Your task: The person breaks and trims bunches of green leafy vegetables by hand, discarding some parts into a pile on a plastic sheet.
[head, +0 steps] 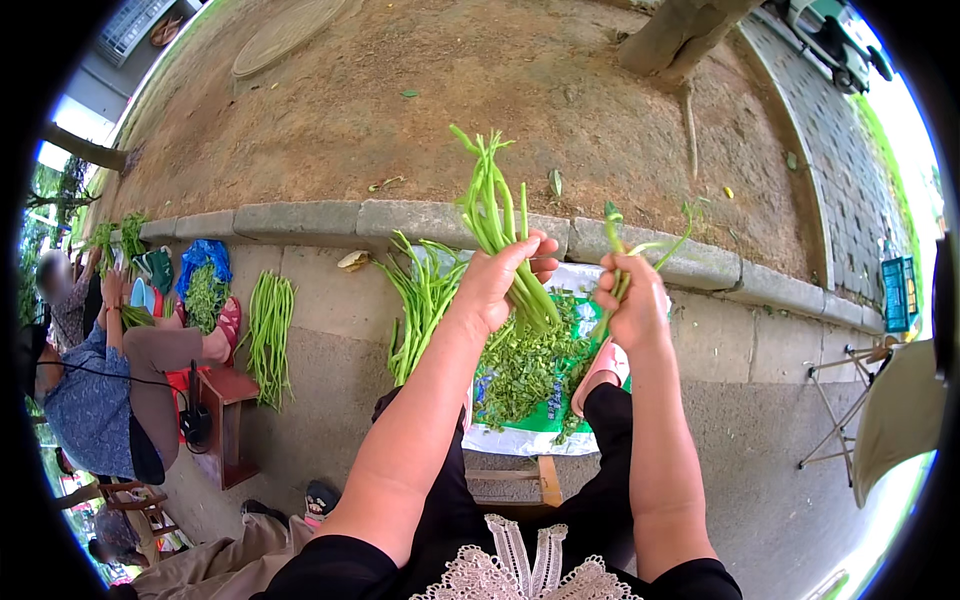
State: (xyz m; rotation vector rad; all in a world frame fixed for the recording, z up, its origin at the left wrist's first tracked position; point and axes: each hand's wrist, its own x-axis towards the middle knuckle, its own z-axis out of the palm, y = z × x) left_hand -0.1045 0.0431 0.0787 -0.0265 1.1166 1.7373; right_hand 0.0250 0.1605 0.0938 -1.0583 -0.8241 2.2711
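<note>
My left hand [501, 281] is closed around a bunch of green vegetable stems [491, 199], their stripped upper ends pointing away from me. To its right, my right hand [631, 296] grips a few thinner green stems [616, 232] with a little leaf at the tips. The hands are apart, above a green and white plastic sheet [585, 442] on the ground. Chopped or torn green leaves [517, 375] lie heaped on that sheet. More long green stems [424, 300] lie left of the heap, partly hidden by my left forearm.
A stone curb [300, 221] runs across, with bare soil [375, 112] beyond. Another bundle of long stems [270, 337] lies left, near a seated person [90, 405] and a reddish wooden stool [229, 390]. A folding stool [847, 397] stands right, near a blue crate [898, 292].
</note>
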